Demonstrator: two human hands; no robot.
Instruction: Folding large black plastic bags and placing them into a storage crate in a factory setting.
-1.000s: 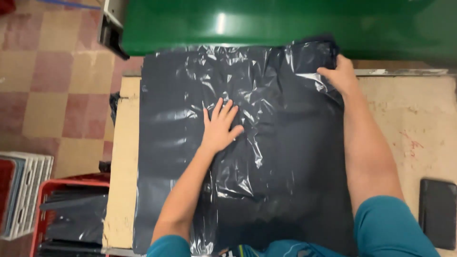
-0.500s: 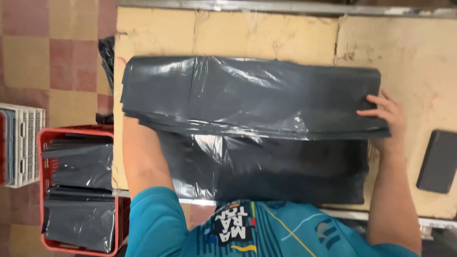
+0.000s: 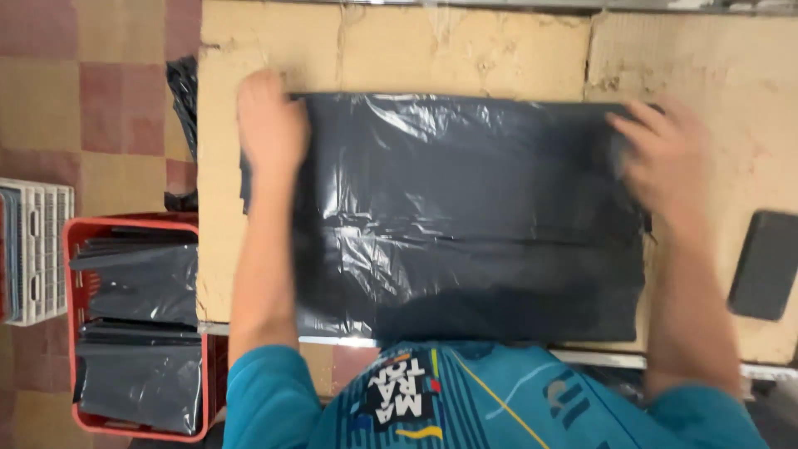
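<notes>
A large dark grey plastic bag (image 3: 465,216) lies folded flat on a cardboard-covered table (image 3: 399,50). My left hand (image 3: 270,125) presses on its far left corner, fingers together and flat. My right hand (image 3: 665,158) rests on the far right edge of the bag, fingers spread and blurred by motion. Whether the right hand pinches the plastic is unclear. Both forearms run down either side of the bag toward my teal shirt.
A red crate (image 3: 137,324) holding folded dark bags stands on the tiled floor at the left, beside a white crate (image 3: 37,249). A dark flat rectangular object (image 3: 765,264) lies on the table at the right. More dark plastic (image 3: 183,91) hangs off the table's left edge.
The bag has been folded over toward me and now lies flatter. My left hand came out from beneath it onto its far left corner. My right hand slid up the right edge.
</notes>
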